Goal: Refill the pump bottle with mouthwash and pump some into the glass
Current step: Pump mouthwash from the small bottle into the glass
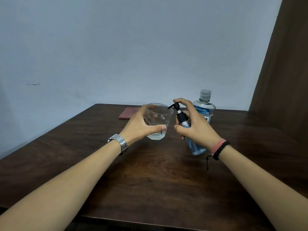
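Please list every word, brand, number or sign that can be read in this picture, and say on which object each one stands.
Mouthwash bottle, blue label strip: two lines of white print, too small and blurred to read with certainty.
Same label: a small square symbol at the right end, not readable.
Same bottle, lower label: large dark letters, mostly hidden behind the right hand.
Pump bottle, glass, wristwatch: no readable text.

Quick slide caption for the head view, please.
Left hand holds the glass up to the nozzle of the pump bottle gripped by the right hand.
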